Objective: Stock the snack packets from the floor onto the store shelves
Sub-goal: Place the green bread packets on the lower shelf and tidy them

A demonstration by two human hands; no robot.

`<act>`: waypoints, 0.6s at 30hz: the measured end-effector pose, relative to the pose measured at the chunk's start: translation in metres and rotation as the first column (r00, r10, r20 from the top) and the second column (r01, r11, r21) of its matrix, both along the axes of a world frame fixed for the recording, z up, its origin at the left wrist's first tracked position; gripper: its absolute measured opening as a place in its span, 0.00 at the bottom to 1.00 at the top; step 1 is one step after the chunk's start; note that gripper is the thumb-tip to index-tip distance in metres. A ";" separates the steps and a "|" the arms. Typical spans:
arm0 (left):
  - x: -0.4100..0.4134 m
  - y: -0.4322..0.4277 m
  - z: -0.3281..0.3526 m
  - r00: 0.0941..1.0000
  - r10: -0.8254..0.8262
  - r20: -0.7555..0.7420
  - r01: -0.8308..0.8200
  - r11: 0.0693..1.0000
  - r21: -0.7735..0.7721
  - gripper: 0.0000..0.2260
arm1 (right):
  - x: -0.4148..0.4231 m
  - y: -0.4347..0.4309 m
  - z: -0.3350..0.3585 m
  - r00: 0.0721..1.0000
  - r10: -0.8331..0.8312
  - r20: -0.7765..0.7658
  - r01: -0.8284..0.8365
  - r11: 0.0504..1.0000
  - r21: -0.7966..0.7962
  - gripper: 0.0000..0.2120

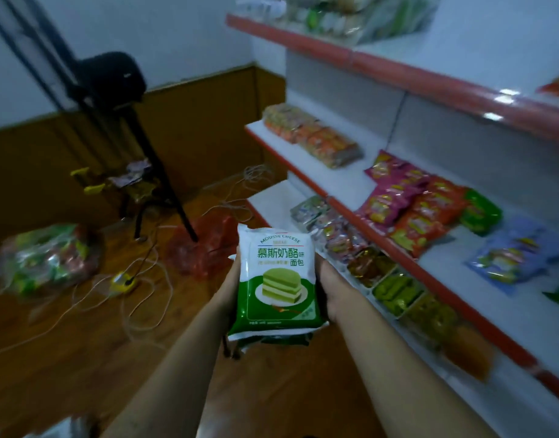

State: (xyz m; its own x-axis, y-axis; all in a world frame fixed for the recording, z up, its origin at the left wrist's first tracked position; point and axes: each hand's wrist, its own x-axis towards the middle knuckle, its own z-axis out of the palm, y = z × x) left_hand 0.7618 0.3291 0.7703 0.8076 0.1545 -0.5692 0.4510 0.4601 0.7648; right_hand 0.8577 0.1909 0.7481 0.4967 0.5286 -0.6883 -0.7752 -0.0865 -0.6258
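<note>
left hand and right hand gripping packet stack, shelves beside, tripod, floor cables

Packet stack: top packet white and green, "MOUSSE CHEESE" print, green layer-cake picture, face up, more packets beneath. Held at sides between left hand and right hand, above floor, just left of shelves. Clear bag of green packets lies on floor, far left. Middle shelf: orange row, pink-red pile. Lower shelf: mixed packets in rows.
</note>
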 end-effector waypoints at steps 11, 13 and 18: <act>0.106 -0.140 0.012 0.939 -0.344 0.008 0.344 0.939 -0.023 0.27 | 0.039 -0.174 0.020 0.879 -0.467 0.099 0.476 0.873 -0.106 0.43; 0.115 -0.161 0.008 0.915 -0.403 -0.012 0.403 0.915 -0.007 0.23 | 0.030 -0.195 0.018 0.841 -0.535 0.082 0.540 0.837 -0.087 0.44; 0.126 -0.198 0.006 0.805 -0.588 -0.072 0.587 0.809 -0.037 0.23 | -0.001 -0.233 0.029 0.731 -0.676 0.095 0.681 0.731 -0.046 0.43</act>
State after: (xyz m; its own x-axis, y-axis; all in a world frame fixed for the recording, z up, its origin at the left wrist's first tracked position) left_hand 0.8879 0.1311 0.7762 0.6954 -0.3430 -0.6314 0.6949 0.0972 0.7125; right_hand 0.8568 -0.0416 0.7771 0.7494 -0.0170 -0.6619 -0.6018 0.3991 -0.6917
